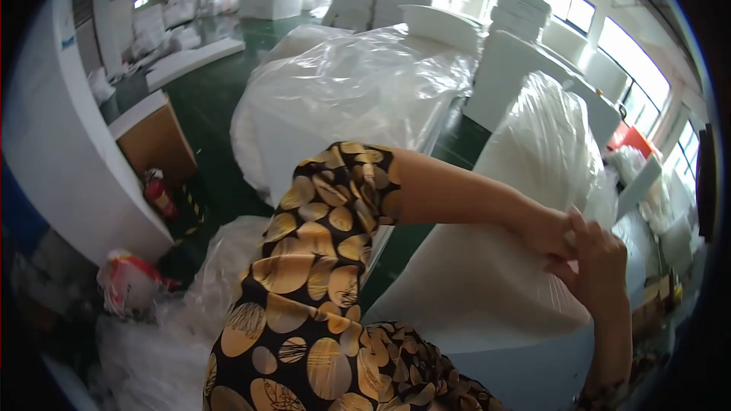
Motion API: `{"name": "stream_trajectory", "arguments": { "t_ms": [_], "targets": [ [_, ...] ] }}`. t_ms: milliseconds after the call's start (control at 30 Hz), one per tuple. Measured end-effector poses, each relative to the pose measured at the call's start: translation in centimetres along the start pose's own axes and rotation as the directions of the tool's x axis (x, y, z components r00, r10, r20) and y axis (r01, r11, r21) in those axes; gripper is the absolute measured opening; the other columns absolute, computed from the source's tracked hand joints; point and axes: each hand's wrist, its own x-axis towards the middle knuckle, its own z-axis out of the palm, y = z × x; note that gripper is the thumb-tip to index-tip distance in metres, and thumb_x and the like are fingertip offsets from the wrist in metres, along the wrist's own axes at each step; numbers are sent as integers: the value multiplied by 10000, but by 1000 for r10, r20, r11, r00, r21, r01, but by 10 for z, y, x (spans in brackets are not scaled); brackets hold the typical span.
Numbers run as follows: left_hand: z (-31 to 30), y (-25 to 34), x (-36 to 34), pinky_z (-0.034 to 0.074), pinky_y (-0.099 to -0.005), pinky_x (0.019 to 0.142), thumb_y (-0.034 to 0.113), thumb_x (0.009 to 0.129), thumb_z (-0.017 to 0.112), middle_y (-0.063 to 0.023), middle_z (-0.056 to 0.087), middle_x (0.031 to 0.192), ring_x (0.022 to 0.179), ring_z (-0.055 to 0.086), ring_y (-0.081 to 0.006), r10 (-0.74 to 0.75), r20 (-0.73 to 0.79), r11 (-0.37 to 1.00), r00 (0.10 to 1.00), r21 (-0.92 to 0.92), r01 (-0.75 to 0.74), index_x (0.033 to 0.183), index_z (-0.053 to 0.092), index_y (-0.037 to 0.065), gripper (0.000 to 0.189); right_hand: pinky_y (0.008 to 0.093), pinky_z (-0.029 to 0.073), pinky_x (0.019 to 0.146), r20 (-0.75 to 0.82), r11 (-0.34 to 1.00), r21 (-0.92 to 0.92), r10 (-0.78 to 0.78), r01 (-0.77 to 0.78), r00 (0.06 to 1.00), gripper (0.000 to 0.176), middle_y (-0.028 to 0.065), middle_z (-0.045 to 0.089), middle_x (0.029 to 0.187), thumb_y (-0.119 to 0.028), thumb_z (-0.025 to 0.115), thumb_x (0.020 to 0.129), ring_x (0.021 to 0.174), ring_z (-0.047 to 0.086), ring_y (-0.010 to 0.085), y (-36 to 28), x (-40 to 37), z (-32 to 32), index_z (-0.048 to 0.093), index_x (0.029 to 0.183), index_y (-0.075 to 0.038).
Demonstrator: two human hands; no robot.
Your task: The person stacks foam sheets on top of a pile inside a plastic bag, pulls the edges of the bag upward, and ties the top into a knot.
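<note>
My left hand (547, 234) reaches across from the left and meets my right hand (598, 262) at the right side of a large translucent plastic bag (487, 289). The fingers of both hands are pinched close together, and small creases in the plastic run out from beneath them. Both hands appear to grip the bag's film, though the exact spot is partly hidden by the fingers. The bag covers a bulky pale block, whose bluish-white face (525, 373) shows below the bag's edge.
Another plastic-wrapped stack (343, 84) stands ahead, and a clear-bagged bundle (544, 122) rises behind my hands. White foam blocks (518, 84) line the right. On the left are a cardboard box (156, 141), a fire extinguisher (158, 194) and loose plastic film (167, 335).
</note>
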Motion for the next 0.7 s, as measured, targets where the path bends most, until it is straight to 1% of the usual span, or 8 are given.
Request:
{"name": "stream_trajectory", "arguments": {
  "t_ms": [67,267,333,367,433,567,633,700],
  "targets": [
    [-22,32,0,477,-303,739,203,894,550,-108,662,854,808,620,-187,-524,184,717,832,-433,547,944,638,2,225,415,458,575,13,999,-19,33,-33,999,436,122,600,755,-303,759,693,635,598,336,0,-6,1,592,990,-31],
    [-21,27,-12,490,-322,737,165,850,570,-109,680,881,791,629,-182,-477,130,627,869,-643,440,946,626,-7,205,366,403,483,269,909,222,291,-353,918,288,107,529,551,-277,578,883,480,534,225,15,-33,4,562,753,-20],
    [-21,27,-9,494,-317,722,130,845,563,-108,681,868,784,631,-171,-476,101,626,874,-659,417,937,625,-6,175,282,353,397,584,425,560,406,-711,703,316,93,560,551,-257,493,930,420,468,105,16,-37,-1,570,751,-9],
    [-21,27,-9,497,-312,708,95,841,555,-106,682,854,777,634,-160,-467,73,627,881,-674,389,928,625,-4,149,282,353,397,584,424,564,402,-709,705,316,93,560,551,-257,493,930,420,468,105,10,-35,-4,570,751,-9],
    [-21,27,-11,493,-305,687,83,843,570,-91,667,793,764,632,-162,-522,116,585,845,-673,453,901,615,-1,112,240,319,347,738,-176,644,399,-744,544,328,74,558,557,-295,535,905,366,408,91,-13,-32,-10,584,818,17],
    [-11,21,-3,498,-292,645,31,824,554,-96,677,825,795,634,-141,-563,244,446,789,-715,539,943,631,3,144,244,343,348,486,-449,822,232,-350,843,470,107,567,563,-313,629,846,366,422,100,-21,-55,0,548,1104,71],
    [-8,22,-1,491,-285,633,21,820,554,-91,674,836,804,621,-123,-540,110,557,835,-697,451,965,641,15,169,267,392,400,416,-177,905,189,-386,889,551,110,620,666,-336,715,794,438,490,104,-5,-59,6,545,1173,25],
    [2,7,-1,480,-281,636,29,828,551,-75,664,815,778,601,-112,-550,139,454,824,-778,435,986,652,32,187,298,436,465,-74,824,561,-41,76,996,564,67,642,763,-310,774,728,521,567,138,-2,-33,5,562,1181,-49]
  ]
}}
